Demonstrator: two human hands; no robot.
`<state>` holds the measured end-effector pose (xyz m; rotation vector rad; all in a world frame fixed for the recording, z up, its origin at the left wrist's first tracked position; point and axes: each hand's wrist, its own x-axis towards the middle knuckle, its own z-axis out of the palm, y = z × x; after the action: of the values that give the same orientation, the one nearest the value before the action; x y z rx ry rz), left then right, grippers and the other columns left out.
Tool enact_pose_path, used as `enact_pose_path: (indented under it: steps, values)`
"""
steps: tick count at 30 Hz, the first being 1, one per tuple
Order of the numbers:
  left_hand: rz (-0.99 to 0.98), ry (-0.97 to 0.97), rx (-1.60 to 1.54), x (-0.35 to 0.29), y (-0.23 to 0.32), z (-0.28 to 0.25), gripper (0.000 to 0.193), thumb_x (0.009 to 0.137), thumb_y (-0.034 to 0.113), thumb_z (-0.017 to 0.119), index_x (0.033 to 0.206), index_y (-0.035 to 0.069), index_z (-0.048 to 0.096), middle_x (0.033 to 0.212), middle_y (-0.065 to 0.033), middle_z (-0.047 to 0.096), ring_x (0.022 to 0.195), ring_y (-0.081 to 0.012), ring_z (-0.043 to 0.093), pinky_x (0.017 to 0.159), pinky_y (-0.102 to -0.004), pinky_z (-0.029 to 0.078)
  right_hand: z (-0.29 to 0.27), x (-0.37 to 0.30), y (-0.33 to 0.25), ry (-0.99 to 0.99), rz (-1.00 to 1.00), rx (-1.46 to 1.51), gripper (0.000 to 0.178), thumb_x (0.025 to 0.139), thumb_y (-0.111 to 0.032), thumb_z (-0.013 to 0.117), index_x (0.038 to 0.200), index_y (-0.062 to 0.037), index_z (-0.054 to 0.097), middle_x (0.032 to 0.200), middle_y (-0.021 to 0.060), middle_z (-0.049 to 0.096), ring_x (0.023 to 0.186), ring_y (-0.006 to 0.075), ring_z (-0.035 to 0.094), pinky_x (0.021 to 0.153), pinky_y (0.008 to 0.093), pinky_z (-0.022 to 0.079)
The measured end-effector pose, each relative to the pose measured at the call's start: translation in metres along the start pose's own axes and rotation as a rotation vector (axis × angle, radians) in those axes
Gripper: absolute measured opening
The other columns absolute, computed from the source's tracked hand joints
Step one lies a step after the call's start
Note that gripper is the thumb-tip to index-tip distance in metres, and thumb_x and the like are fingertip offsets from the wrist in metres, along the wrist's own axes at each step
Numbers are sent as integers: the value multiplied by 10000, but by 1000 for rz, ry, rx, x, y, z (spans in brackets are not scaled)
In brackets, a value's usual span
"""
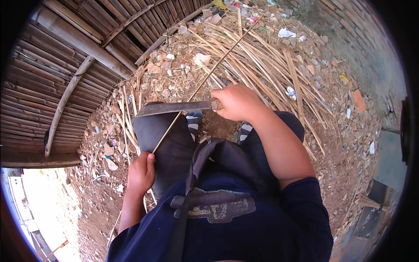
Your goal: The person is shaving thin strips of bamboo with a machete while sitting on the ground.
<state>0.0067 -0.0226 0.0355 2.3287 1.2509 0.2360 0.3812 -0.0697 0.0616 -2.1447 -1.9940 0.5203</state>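
Observation:
My right hand (238,102) is closed round the handle of a machete (174,108), whose broad dark blade points left above my left knee. Across the blade runs a long thin bamboo strip (205,81), slanting from my lap up toward the far ground. Its near end is in my left hand (142,171), closed with the thumb pressed along the strip. Blade and strip cross just over the knee; whether they touch I cannot tell.
Many split bamboo strips (257,65) lie heaped on the rubble ahead. More strips (128,113) lie beside my left leg. A bamboo slat wall (48,87) stands at left, a brick wall (362,48) at right. Stones and litter cover the ground (345,161).

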Motion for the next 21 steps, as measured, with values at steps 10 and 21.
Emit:
enact_pose_path:
  steps: [10,21]
  values:
    - [3,75,62,-1,-9,14,272,1075,289,510,950,60,585,653,-241,636,647,-480,653,582,-575,500,7,26,17,74,168,142,384,822,-257,733,1167,-90,719,1018,181,739,989,382,703,873,484,561]
    - [-10,85,95,0,-6,17,256,1067,291,526,956,64,564,663,-238,637,652,-485,648,590,-581,500,18,36,26,34,145,144,310,819,-255,744,1094,-112,731,973,169,736,966,376,704,853,482,558]
